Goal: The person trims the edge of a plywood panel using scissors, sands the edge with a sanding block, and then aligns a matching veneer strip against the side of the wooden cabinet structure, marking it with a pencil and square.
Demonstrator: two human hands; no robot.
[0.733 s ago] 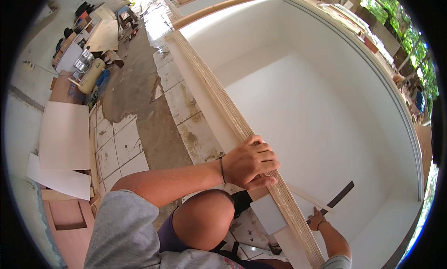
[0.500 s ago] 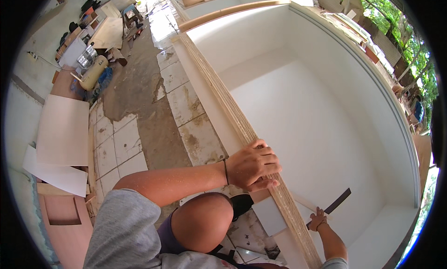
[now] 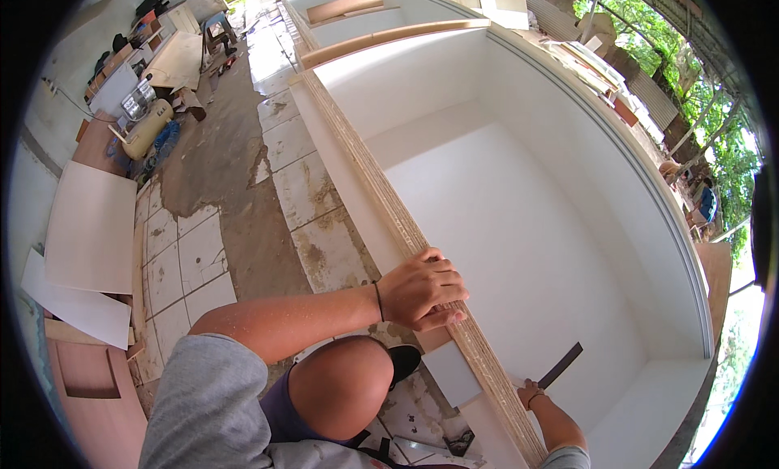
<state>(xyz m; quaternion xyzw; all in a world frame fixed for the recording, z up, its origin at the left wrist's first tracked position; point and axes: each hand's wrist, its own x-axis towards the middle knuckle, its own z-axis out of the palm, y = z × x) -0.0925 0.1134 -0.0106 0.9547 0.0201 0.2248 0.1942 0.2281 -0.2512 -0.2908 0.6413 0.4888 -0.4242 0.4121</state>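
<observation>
My left hand (image 3: 423,289) is wrapped over the top of a layered plywood edge (image 3: 373,181), thumb on the near side. The edge is the long near side of a large cabinet carcass with a white interior (image 3: 503,209). Low inside it, close to that edge, my right hand (image 3: 531,393) is closed at the lower end of a thin dark strip (image 3: 561,365). The strip slants away up and to the right across the white panel. The fingertips of my right hand are partly hidden.
A small white panel piece (image 3: 452,374) leans against the cabinet's outer side by my knee. To the left, pale boards (image 3: 91,225) and a brown panel with a recess (image 3: 93,372) rest by the wall. A cream compressor tank (image 3: 148,130) stands farther back on the cracked tile floor (image 3: 304,197).
The view has shifted, moving the whole scene slightly left. My right hand and the dark strip have come a little nearer. A pale strip seen beside that hand before barely shows now.
</observation>
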